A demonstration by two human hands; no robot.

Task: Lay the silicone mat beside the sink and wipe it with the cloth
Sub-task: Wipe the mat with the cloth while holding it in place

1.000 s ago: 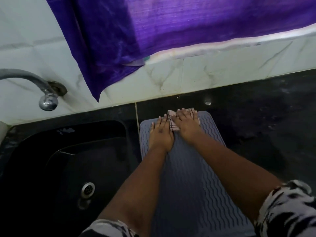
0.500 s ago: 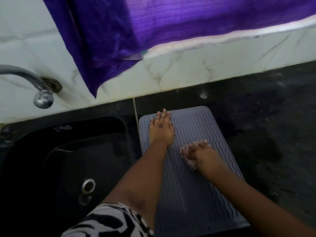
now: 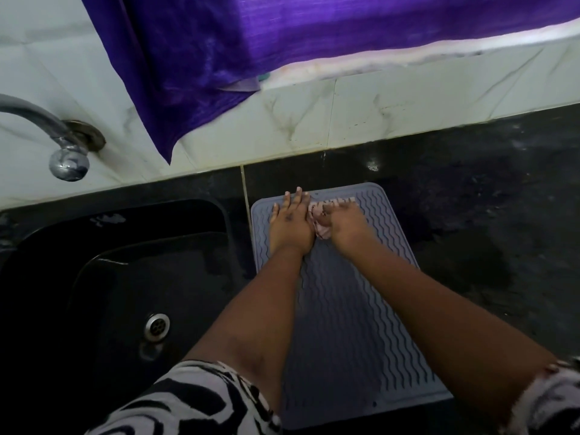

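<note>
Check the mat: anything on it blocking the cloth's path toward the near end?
Nothing visible does. The right hand presses the cloth at the far end of the silicone mat. The left hand lies flat just left of the cloth, and both forearms pass above the mat. No loose item shows on the ribbed surface.

1. No readable text, label, brand, number or sign anywhere in the head view.
</note>
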